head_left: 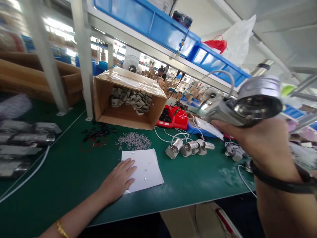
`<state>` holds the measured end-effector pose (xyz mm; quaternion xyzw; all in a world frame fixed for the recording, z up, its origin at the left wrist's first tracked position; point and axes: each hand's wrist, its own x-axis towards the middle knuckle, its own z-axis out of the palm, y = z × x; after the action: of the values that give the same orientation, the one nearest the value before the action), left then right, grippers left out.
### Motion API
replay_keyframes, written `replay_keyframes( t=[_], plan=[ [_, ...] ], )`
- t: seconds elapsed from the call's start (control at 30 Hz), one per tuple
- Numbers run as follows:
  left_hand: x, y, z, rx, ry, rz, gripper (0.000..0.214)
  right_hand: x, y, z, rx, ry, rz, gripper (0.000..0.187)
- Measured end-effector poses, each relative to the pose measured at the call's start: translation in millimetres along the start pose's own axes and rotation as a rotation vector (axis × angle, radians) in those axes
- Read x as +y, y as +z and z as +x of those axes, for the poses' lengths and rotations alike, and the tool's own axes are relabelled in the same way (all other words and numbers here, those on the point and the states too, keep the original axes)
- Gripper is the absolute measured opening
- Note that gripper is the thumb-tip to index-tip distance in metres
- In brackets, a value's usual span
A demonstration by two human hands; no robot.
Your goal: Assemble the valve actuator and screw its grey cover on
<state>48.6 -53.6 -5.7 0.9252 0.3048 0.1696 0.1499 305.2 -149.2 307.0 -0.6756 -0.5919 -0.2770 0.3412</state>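
The person wears a gold-coloured bracelet (61,229) behind the left hand (121,177) and a black wristband (274,182) (smooth-looking, rather thicker) behind the right hand (268,145); both forearms (91,208) are bare.

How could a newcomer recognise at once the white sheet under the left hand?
On the green workbench, find the open cardboard box. Just nearer lies a pile of small screw-like parts, then, nearer, the sheet. Unlike these, it is flat and white, under the left hand, dotted with small shiny bits.
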Motion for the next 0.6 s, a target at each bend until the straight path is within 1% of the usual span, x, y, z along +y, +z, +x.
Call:
replay_keyframes(
  t=[0.07,0.1,0.13,0.23,0.33,0.4,0.47,0.53,0.57,0.6],
  plan=[
    [0,0.6,-1,0.002,0.006,-0.01,0.039,-31,18,-1,-0.048,-0.109,0.214,0.047],
    [1,0.8,-1,0.002,0.007,-0.013,0.039,-46,28,-4,-0.081,-0.129,0.315,0.044],
    [1,0.7,-2,0.002,0.005,-0.015,0.039,-60,38,-10,-0.131,-0.125,0.419,0.043],
    [5,-2.0,-2,0.005,-0.001,-0.024,0.038,-102,72,-33,-0.336,-0.069,0.681,0.039],
    [10,-6.7,-3,0.01,-0.033,-0.085,0.037,-140,104,-60,-0.501,-0.032,0.856,0.034],
    [13,-9.8,-4,0.016,-0.076,-0.121,0.034,-161,123,-76,-0.605,-0.006,0.99,0.034],
    [16,-12.9,-6,0.02,-0.106,-0.135,0.035,-177,141,-90,-0.701,0.06,1.142,0.036],
    [18,-16.0,-8,0.024,-0.113,-0.142,0.04,-186,159,-102,-0.794,0.182,1.323,0.04],
    [19,-17.5,-8,0.035,-0.112,-0.156,0.042,-187,168,-108,-0.843,0.289,1.436,0.043],
    [20,-18.7,-8,0.06,-0.116,-0.177,0.043,-186,177,-113,-0.89,0.426,1.557,0.045]
  ],
)
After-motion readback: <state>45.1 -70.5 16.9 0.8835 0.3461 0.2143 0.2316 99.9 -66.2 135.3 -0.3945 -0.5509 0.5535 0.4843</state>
